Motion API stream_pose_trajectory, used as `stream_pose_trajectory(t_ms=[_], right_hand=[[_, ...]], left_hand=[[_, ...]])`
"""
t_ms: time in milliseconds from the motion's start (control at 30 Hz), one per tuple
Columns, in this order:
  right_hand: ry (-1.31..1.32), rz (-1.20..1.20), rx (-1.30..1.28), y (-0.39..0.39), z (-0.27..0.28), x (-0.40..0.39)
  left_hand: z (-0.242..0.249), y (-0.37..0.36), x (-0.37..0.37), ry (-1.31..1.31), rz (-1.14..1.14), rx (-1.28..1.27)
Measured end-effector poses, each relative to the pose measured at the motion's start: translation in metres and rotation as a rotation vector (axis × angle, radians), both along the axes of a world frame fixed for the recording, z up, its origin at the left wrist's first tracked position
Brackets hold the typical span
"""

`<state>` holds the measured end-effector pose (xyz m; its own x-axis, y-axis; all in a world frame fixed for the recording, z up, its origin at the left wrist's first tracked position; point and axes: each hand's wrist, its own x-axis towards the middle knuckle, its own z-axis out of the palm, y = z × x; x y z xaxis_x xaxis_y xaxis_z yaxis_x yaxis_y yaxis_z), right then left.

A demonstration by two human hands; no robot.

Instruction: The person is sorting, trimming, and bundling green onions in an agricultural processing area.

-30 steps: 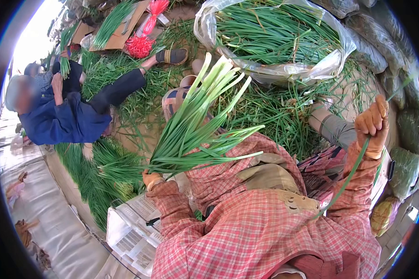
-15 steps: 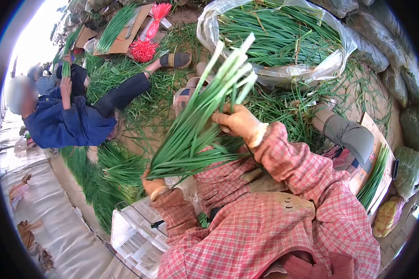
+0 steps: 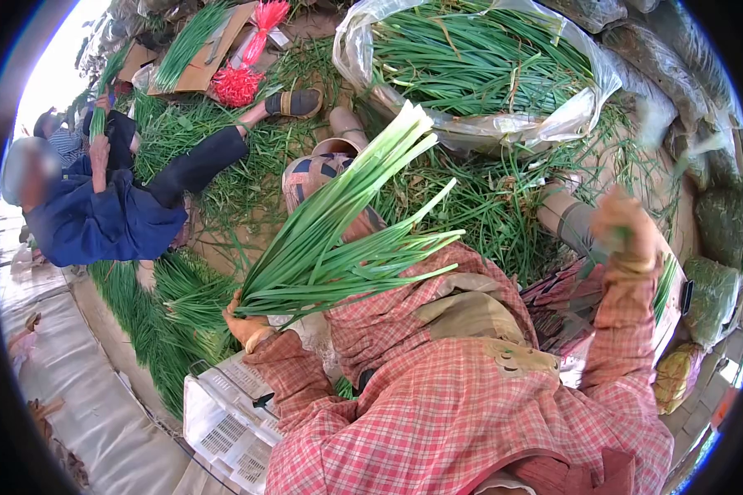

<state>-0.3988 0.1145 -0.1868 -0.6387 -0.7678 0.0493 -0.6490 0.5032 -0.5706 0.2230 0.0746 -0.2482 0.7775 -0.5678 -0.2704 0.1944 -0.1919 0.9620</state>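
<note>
My left hand (image 3: 249,328), at the lower left, is closed round the leafy end of a bunch of garlic chives (image 3: 338,223). Pale stem ends fan out up and to the right, split into a thicker upper part and a looser lower part. On the right, away from the bunch, my right hand (image 3: 627,227) is raised and smeared by motion. A bit of green shows at its fingers, but whether they grip it I cannot make out. Pale green streaks (image 3: 677,136) blur in the air above it.
A clear plastic-lined heap of chives (image 3: 479,62) lies ahead. Loose leaves cover the ground. A person in blue (image 3: 111,210) sits at left holding a small bunch. Red ties (image 3: 238,85) lie on cardboard. Filled bags (image 3: 714,301) line the right side. A white crate (image 3: 223,412) stands by my left arm.
My right hand has left the stem ends and swung far right. The bunch, still in my left hand, has dropped lower and spread into two parts. The view has shifted slightly.
</note>
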Motion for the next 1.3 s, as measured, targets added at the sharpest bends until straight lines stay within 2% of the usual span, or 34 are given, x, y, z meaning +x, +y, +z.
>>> stream_pose_trajectory(t_ms=[33, 67, 100, 133, 167, 233, 267, 300, 333, 400, 467, 533, 567, 600, 667, 700, 800, 833, 933, 967, 1067, 1100, 1167, 1233, 1267, 1300], right_hand=[[0.561, 0.123, 0.473, -0.002, -0.011, 0.008], [0.070, 0.734, 0.433, -0.004, 0.015, 0.038], [0.584, 0.630, 0.575, -0.025, 0.035, 0.067], [0.351, 0.568, 0.148, -0.038, 0.033, 0.075], [-0.199, 0.492, -0.086, -0.059, 0.036, 0.089], [-0.618, 0.576, -0.252, -0.098, 0.059, 0.129], [-0.570, 0.589, -0.285, -0.113, 0.057, 0.146], [-0.676, 0.654, -0.220, -0.127, 0.055, 0.159], [-0.455, 0.691, -0.199, -0.137, 0.039, 0.167], [-0.688, 0.736, -0.215, -0.126, 0.043, 0.174], [-0.504, 1.003, -0.388, -0.093, 0.053, 0.167], [-0.425, 1.114, -0.330, -0.061, 0.048, 0.159], [-0.381, 1.095, -0.306, -0.044, 0.040, 0.157], [-0.339, 1.074, -0.283, -0.029, 0.029, 0.155], [-0.054, 1.149, -0.337, -0.008, 0.019, 0.154], [-0.049, 1.171, -0.301, -0.001, 0.020, 0.154], [-0.081, 1.160, -0.294, 0.017, 0.017, 0.153], [-0.103, 1.142, -0.306, 0.021, 0.017, 0.153], [-0.638, 1.042, -0.191, 0.024, 0.033, 0.151], [-0.751, 1.024, 0.045, 0.025, 0.040, 0.147], [-1.229, 1.103, 0.203, 0.020, 0.027, 0.143], [-1.469, 1.062, 0.303, 0.023, 0.017, 0.144], [-1.690, 1.080, 0.378, 0.017, 0.016, 0.139], [-1.941, 1.120, 0.401, 0.011, 0.003, 0.135], [-1.843, 1.165, 0.421, 0.005, 0.007, 0.138], [-1.856, 1.089, 0.471, 0.002, 0.009, 0.142]], left_hand=[[-0.006, 0.002, 0.004, -0.200, -0.114, 0.043], [-0.005, 0.000, 0.003, -0.183, -0.141, 0.021], [-0.005, -0.003, 0.001, -0.166, -0.169, 0.000], [0.003, -0.006, -0.003, 0.070, -0.102, -0.074], [0.009, -0.007, -0.007, 0.303, -0.026, -0.150], [0.022, -0.007, -0.020, 0.239, -0.033, -0.163], [0.026, -0.009, -0.024, 0.207, -0.041, -0.174], [0.023, -0.008, -0.019, 0.324, -0.126, -0.301], [0.021, -0.007, -0.012, 0.401, -0.191, -0.375], [0.022, -0.007, -0.003, 0.537, -0.211, -0.520], [0.021, -0.002, 0.003, 0.709, -0.208, -0.687], [0.022, 0.003, 0.005, 0.852, -0.239, -0.833], [0.021, 0.005, 0.002, 0.892, -0.243, -0.877], [0.025, 0.003, -0.002, 0.791, -0.188, -0.822], [0.032, -0.004, -0.013, 0.595, -0.083, -0.700], [0.034, -0.006, -0.014, 0.715, -0.044, -0.739], [0.034, -0.006, -0.014, 1.123, -0.333, -0.932], [0.027, -0.010, -0.006, 1.074, -0.401, -0.953], [0.028, -0.016, -0.005, 0.981, -0.596, -1.000], [0.027, -0.019, -0.008, 0.965, -0.519, -1.058], [0.030, -0.027, -0.009, 0.944, -0.599, -1.104], [0.031, -0.027, -0.009, 0.813, -0.523, -1.087], [0.027, -0.033, 0.006, 0.816, -0.368, -1.010], [0.020, -0.036, 0.012, 0.934, -0.423, -1.071], [0.019, -0.038, 0.010, 0.994, -0.451, -1.097], [0.032, -0.040, -0.001, 0.965, -0.578, -1.052]])
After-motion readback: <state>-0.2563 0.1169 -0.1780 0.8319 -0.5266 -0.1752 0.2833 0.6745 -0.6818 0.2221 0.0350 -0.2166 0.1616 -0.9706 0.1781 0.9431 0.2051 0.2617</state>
